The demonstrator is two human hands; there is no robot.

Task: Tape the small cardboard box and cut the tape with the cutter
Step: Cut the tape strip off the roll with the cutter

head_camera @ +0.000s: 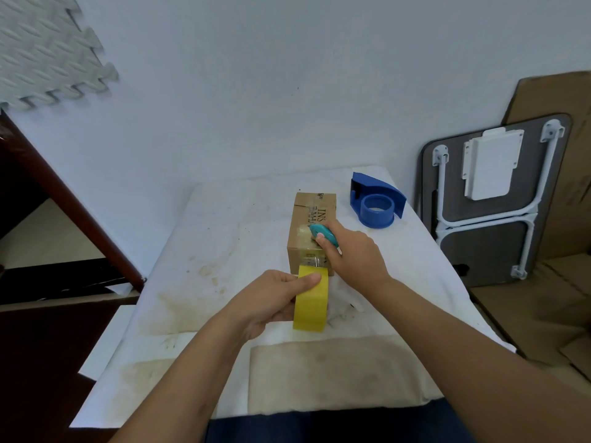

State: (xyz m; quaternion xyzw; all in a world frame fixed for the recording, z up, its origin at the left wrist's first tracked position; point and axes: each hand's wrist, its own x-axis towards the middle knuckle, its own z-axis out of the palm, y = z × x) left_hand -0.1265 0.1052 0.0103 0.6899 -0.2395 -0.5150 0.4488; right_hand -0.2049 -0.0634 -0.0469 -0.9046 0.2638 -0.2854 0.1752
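Foam mat [48, 49] pinned up on wall at far left, dark wood frame [64, 199] below it. On the stained white table [224, 225], person's left hand [271, 302] w/ fingers wrapped round the yellow tape roll [311, 302], thumb on top; clear strip runs from roll up onto the small cardboard box [311, 231] just behind. Right hand [351, 254] clenched on teal cutter [324, 235], tip over box top near the strip. Blue tape dispenser [377, 203] sits right of box. Folded table [492, 199] leans at far right.
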